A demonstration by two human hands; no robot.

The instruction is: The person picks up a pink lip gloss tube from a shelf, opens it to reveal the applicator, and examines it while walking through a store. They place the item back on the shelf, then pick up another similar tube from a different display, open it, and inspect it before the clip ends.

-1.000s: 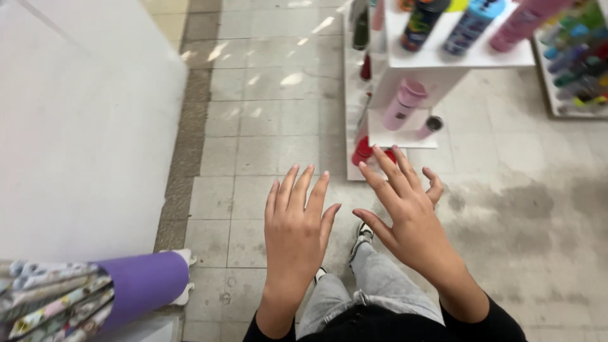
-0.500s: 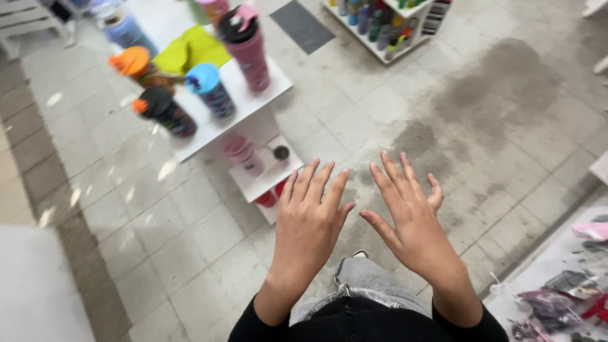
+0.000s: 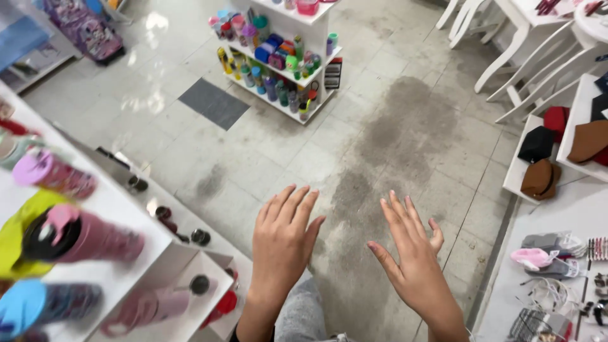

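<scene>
We get bright, even overhead light. Glare patches sit on the glossy floor point(image 3: 147, 95) top left. Bottles point(image 3: 69, 237) on the left shelf point(image 3: 120, 209) smear with motion blur. Both hands point(image 3: 282, 244) stay fairly sharp, shadows soft. Wide-angle bend shows at edges.

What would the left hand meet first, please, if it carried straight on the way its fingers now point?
Nothing close: the left hand is empty and points over bare tiled floor. Further along that line stands the white shelf unit of bottles, though depth is hard to judge.
</scene>
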